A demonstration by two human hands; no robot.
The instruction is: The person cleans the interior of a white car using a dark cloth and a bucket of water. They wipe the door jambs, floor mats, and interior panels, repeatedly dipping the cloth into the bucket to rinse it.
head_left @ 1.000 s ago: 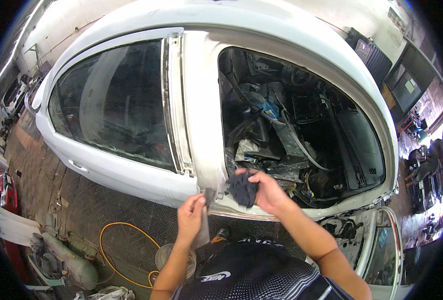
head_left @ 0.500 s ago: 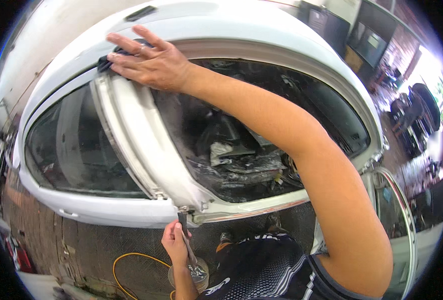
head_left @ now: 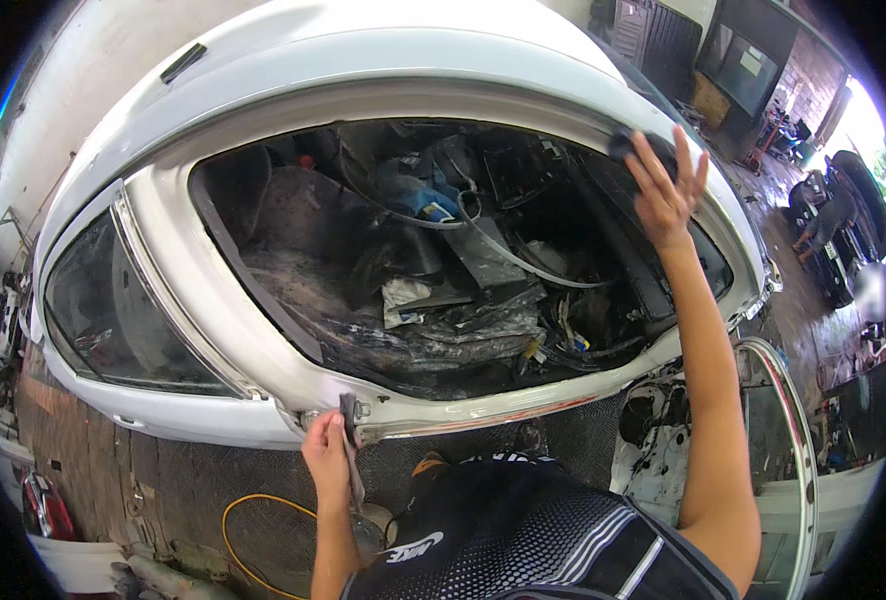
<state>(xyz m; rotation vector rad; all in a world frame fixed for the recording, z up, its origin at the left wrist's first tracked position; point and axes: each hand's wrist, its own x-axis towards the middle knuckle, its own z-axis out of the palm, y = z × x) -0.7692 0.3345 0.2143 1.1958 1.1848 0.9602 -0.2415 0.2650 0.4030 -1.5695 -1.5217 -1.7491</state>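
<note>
My right hand (head_left: 669, 190), fingers spread, lies over a dark cloth (head_left: 635, 148) at the upper front of the white door frame (head_left: 523, 92). Part of the cloth shows beside the fingers; the rest is hidden beneath them. Closer to me, my left hand (head_left: 327, 450) pinches a narrow grey strip (head_left: 350, 425) between thumb and fingers. Its dark end points up beside the base of the white pillar (head_left: 253, 325), and a paler tail hangs below. Whether the strip touches the car I cannot tell. Both hands are at the side of a white car with its front doorway open.
Inside the doorway lie a blue plastic bag (head_left: 408, 190), papers and a grey curved trim strip (head_left: 523, 262). A detached door frame (head_left: 801, 440) stands at the right. A yellow hose (head_left: 231, 540) curves over the floor near a bucket (head_left: 371, 530). A black piece (head_left: 183, 62) rests on the roof.
My right hand has swept with the dark cloth from the top of the pillar far right along the upper frame. My left hand, still holding the grey strip, has shifted slightly left and up.
</note>
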